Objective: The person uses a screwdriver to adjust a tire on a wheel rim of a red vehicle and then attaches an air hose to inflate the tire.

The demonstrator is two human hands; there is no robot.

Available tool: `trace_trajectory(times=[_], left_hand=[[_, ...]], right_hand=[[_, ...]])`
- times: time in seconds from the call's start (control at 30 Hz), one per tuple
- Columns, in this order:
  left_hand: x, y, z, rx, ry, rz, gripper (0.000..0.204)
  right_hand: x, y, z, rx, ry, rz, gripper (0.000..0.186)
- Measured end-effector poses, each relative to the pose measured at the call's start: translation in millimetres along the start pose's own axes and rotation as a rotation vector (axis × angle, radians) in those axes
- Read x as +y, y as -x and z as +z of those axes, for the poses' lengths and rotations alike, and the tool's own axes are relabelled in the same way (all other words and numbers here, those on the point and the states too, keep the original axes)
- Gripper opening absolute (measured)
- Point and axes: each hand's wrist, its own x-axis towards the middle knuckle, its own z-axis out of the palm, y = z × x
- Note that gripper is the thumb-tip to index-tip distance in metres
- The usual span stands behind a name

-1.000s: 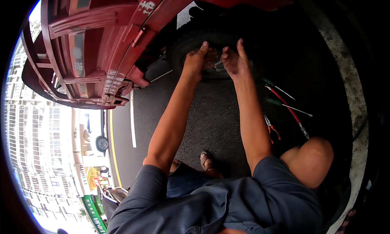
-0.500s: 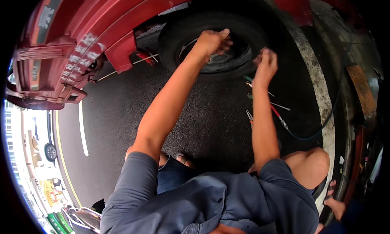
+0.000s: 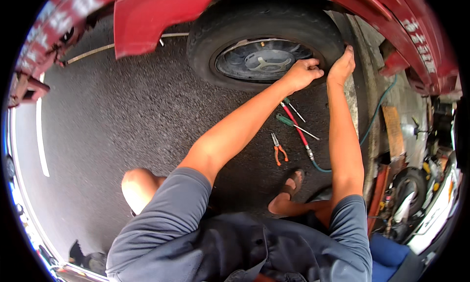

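Observation:
A black tire (image 3: 267, 22) with a dull metal wheel (image 3: 245, 57) fills the upper middle, under a red vehicle body. My left hand (image 3: 303, 74) is at the wheel's right side, fingers curled; what they hold, if anything, is unclear. My right hand (image 3: 341, 66) is wrapped against the tire's outer right edge. Below the wheel lie a red air tool (image 3: 299, 131) on a teal hose (image 3: 368, 128), a green-handled screwdriver (image 3: 285, 120), a second screwdriver (image 3: 296, 110) and orange-handled pliers (image 3: 278, 150).
Red vehicle panels (image 3: 156, 15) hang along the top. Asphalt (image 3: 147, 110) spans the left, with a white line (image 3: 41, 152). A curb runs down the right beside a brown board (image 3: 392, 125), a spare tire (image 3: 410, 186) and assorted clutter. My sandaled foot (image 3: 289, 189) is below the pliers.
My view has swung, bringing the whole wheel and right-side clutter into sight. Both hands have moved rightward to the wheel's right side, the right one from raised fingers to against the tire.

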Motion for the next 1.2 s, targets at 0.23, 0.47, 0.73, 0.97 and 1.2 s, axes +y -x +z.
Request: trace_trajectory(times=[0.23,0.47,0.73,0.97,1.2], left_hand=[[101,81,-49,0.308,-0.75,0.54,0.036],[154,128,-178,0.634,-1.002,0.497,0.077],[88,111,-235,0.508,-0.393,0.404,0.076],[89,115,-239,0.492,-0.405,0.387,0.076],[99,110,-238,0.575,-0.5,0.493,0.08]], right_hand=[[16,-8,-16,-0.074,0.117,-0.141,0.056],[-57,-20,8,-0.086,0.253,-0.435,0.05],[-48,-36,29,-0.081,0.173,-0.608,0.047],[-38,-48,36,-0.162,0.234,-0.565,0.047],[-79,-41,24,-0.272,0.281,-0.616,0.047]])
